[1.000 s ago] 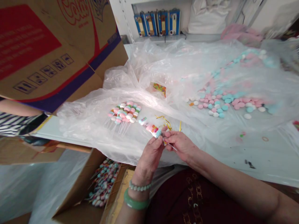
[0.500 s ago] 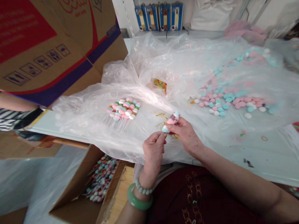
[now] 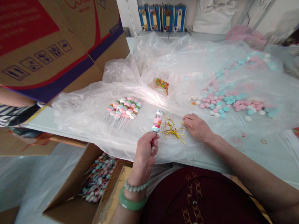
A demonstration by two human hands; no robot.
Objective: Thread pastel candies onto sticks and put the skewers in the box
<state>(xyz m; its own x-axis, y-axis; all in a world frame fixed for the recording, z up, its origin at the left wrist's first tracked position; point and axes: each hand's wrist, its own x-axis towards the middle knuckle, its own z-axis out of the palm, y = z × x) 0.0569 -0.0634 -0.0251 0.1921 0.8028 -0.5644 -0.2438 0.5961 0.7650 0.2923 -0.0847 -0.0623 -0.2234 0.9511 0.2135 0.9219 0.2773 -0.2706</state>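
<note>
My left hand (image 3: 147, 144) pinches the lower end of a wrapped candy stick (image 3: 158, 120), whose pastel pieces stand upright in a printed clear wrapper. Right of it, gold twist ties (image 3: 174, 132) lie in a loose pile on the plastic sheet. At the pile's right edge is my right hand (image 3: 197, 127), fingers bent together at the end of a gold tie; the fingertips' grip is too small to make out. Several candy sticks (image 3: 125, 108) lie bunched to the left, their white sticks pointing toward me.
A large printed carton (image 3: 58, 46) stands at the left, another person's arm (image 3: 17, 99) behind it. Loose pastel candies (image 3: 219, 104) lie at the right under clear plastic (image 3: 163, 59). Below the table's edge, an open box (image 3: 67, 193) holds many candy sticks. Blue packs (image 3: 167, 18) stand behind.
My right hand has let go of the wrapped candy and moved right to the gold ties. My left hand has shifted slightly left and down, with the candy now upright and uncovered.
</note>
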